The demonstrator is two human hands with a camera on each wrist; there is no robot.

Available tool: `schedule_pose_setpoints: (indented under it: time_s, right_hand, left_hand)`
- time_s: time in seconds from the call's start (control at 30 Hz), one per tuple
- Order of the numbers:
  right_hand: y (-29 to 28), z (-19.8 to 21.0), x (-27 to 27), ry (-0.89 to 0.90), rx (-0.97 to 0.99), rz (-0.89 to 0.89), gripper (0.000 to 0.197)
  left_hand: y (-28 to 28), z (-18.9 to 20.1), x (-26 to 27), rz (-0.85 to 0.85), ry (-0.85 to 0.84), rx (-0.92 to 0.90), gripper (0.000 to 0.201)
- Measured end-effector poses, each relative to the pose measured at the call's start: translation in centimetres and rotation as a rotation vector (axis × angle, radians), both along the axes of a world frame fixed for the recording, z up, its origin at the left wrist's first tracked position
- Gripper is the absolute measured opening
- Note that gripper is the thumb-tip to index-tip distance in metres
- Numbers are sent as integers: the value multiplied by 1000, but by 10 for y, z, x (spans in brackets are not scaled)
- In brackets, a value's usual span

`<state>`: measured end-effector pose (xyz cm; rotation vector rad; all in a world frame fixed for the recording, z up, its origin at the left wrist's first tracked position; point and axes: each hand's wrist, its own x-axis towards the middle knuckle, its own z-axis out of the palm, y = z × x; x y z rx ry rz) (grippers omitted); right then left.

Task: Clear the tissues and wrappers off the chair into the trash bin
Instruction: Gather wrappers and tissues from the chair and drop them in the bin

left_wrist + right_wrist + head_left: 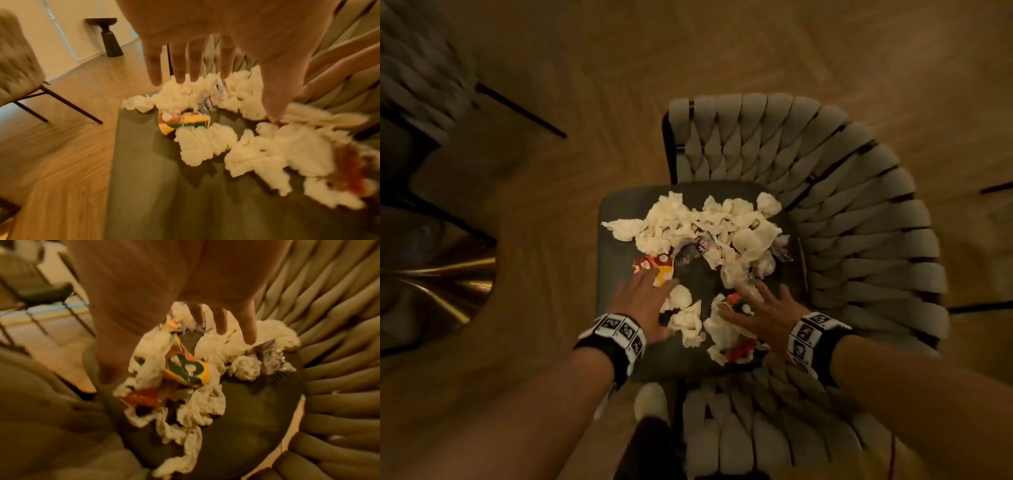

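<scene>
Crumpled white tissues [681, 219] and several wrappers litter the dark seat of a woven grey chair [619, 233]. My left hand [647, 291] is spread open over the seat's near left, its fingertips by an orange and red wrapper [655, 269]. In the left wrist view the straight fingers [185, 65] hover above the tissues [205, 142] and that wrapper [185, 121]. My right hand [756, 305] is open with splayed fingers over tissues and a red-green wrapper [732, 300]. The right wrist view shows its fingers [248, 331] over a green-yellow wrapper [187, 369] and a red one [141, 397]. Neither hand holds anything.
The chair's woven back and arm [859, 222] curve round the right and near sides. A second chair [417, 75] with black legs stands at the far left on the wooden floor [585, 68]. A brass-coloured object [448, 274] sits left. My pale shoe [650, 401] is below the seat.
</scene>
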<state>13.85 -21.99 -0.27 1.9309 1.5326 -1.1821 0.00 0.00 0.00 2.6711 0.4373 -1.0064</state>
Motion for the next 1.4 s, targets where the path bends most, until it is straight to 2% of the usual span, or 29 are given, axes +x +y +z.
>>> schedule_pose_setpoints:
  time_s: [0.13, 0.23, 0.33, 0.4, 0.57, 0.7, 0.8, 0.9, 0.97, 1.07, 1.27, 1.33, 1.4]
  right_hand:
    - [14, -63, 5, -1, 101, 255, 132]
    - [16, -99, -6, 39, 166, 351, 114]
    - [22, -112, -9, 23, 186, 355, 82]
    - [26, -112, -10, 17, 200, 338, 67]
    - [37, -104, -6, 30, 167, 293, 54]
    - [48, -80, 8, 140, 109, 135, 54]
    - [47, -57, 18, 219, 183, -126, 47]
    - [45, -35, 29, 269, 241, -359, 45]
    - [44, -25, 41, 266, 271, -474, 43]
    - [42, -22, 61, 202, 389, -661, 42]
    - [39, -39, 99, -77, 555, -742, 46]
    - [41, -50, 112, -152, 532, -760, 48]
    - [47, -64, 120, -184, 416, -739, 51]
  left_hand:
    - [6, -75, 19, -148, 56, 130, 116]
    - [7, -107, 11, -120, 91, 121, 113]
    - [10, -120, 7, -84, 69, 113, 102]
    - [8, -124, 10, -82, 34, 116, 97]
    - [3, -123, 11, -39, -10, 121, 97]
    - [8, -115, 6, -42, -19, 89, 88]
    - [12, -114, 9, -53, -14, 71, 82]
    - [8, -117, 16, -55, 13, 70, 89]
    - [2, -120, 19, -28, 7, 64, 80]
    - [-2, -124, 23, 37, -37, 58, 57]
    - [14, -112, 20, 130, -216, -62, 51]
    - [18, -103, 17, 158, -256, -113, 49]
    - [20, -97, 13, 219, -301, -160, 45]
